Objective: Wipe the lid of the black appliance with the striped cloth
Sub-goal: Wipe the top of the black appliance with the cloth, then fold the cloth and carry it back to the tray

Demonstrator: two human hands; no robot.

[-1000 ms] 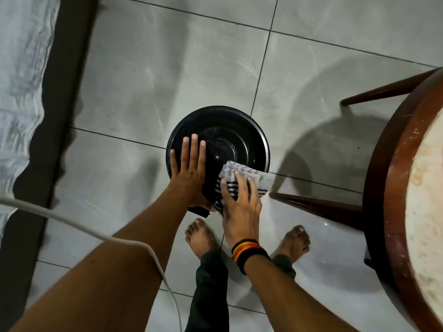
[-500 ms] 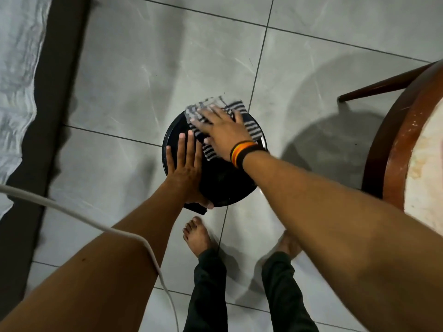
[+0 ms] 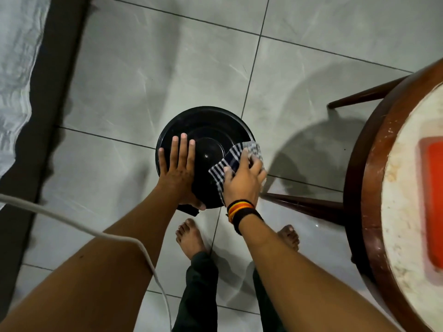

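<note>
A round black appliance stands on the grey tiled floor, and I look straight down on its glossy lid (image 3: 211, 130). My left hand (image 3: 178, 171) lies flat on the lid's left side, fingers spread and pointing away from me, thumb hooked over the near rim. The striped cloth (image 3: 230, 159), dark blue and white, is pressed against the lid's right near edge under my right hand (image 3: 244, 180). That hand's fingers curl over the cloth. A black, orange and yellow band circles the right wrist.
A round wooden table (image 3: 366, 188) with a pale top and dark legs stands close on the right, one leg (image 3: 304, 204) reaching toward the appliance. An orange object (image 3: 434, 204) lies on it. A white cable (image 3: 79, 226) crosses my left arm. White bedding (image 3: 16, 68) at the left. My bare feet are below the appliance.
My right hand has swept the cloth from the lid's far edge round to its right near edge. The left hand has stayed flat on the lid's left side.
</note>
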